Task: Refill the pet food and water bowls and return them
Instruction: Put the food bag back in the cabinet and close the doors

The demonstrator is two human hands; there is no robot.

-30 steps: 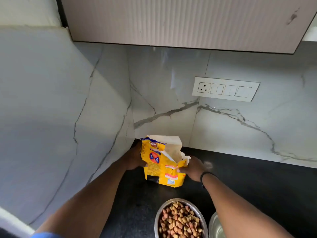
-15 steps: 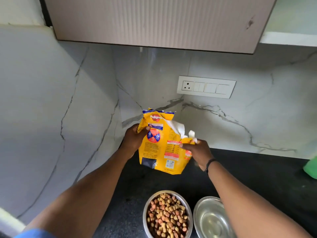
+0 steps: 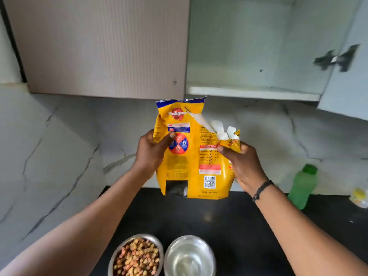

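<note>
I hold a yellow pet food bag [image 3: 191, 156] upright in the air above the black counter [image 3: 229, 220]. My left hand [image 3: 150, 154] grips the bag's left side and my right hand [image 3: 241, 166] pinches its torn, folded top right corner. Near the counter's front edge stand two steel bowls side by side. The left bowl [image 3: 137, 255] is full of brown kibble. The right bowl [image 3: 189, 255] holds clear water. Both bowls lie below and between my forearms.
An open wall cupboard [image 3: 254, 92] with a white shelf is above and right of the bag; its door [image 3: 346, 76] swings out at the right. A green bottle [image 3: 302, 186] stands at the back right of the counter. Marble walls close the left and back.
I lifted the bag off the counter's back corner and raised it toward the cupboard. My view tilted up and right, revealing the open cupboard, the green bottle and the water bowl.
</note>
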